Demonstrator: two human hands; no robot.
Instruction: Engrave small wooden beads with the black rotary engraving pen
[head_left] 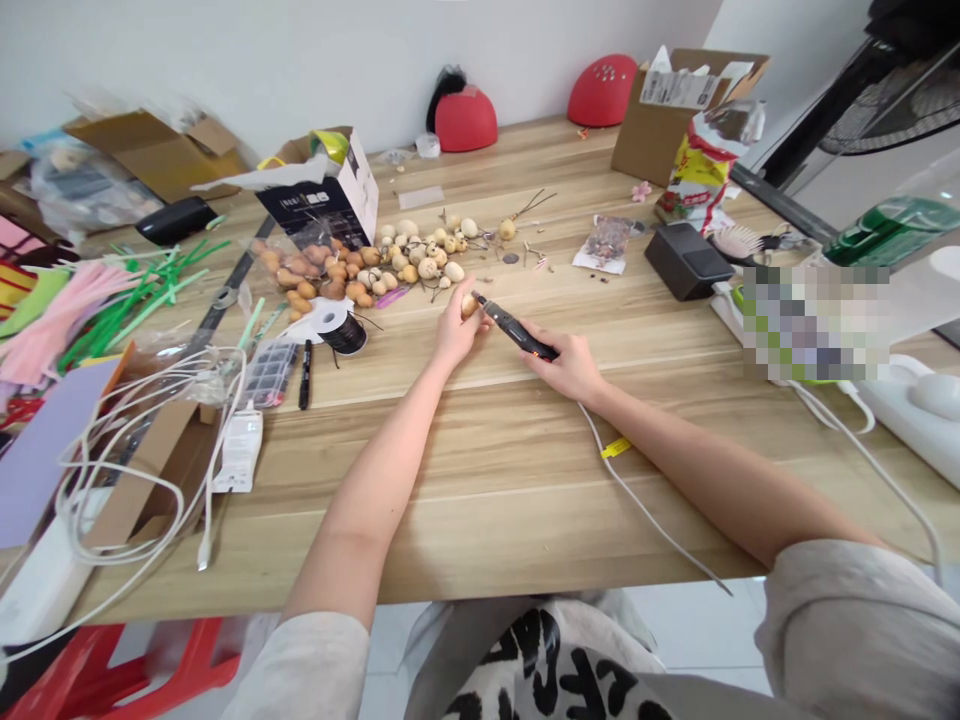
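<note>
Carefully, the left hand [456, 335] closes around a small dried gourd [469, 306], and the right hand [568, 365] grips a black rotary tool [516, 328] just beside it, near the gourd heap [390, 262]; one slip could injure the left hand.

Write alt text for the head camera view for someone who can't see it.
A left hand holds a small dried gourd while a right hand holds a black corded rotary tool with its tip at the gourd. Beyond them, a heap of small dried gourds lies on a cluttered wooden table.
</note>
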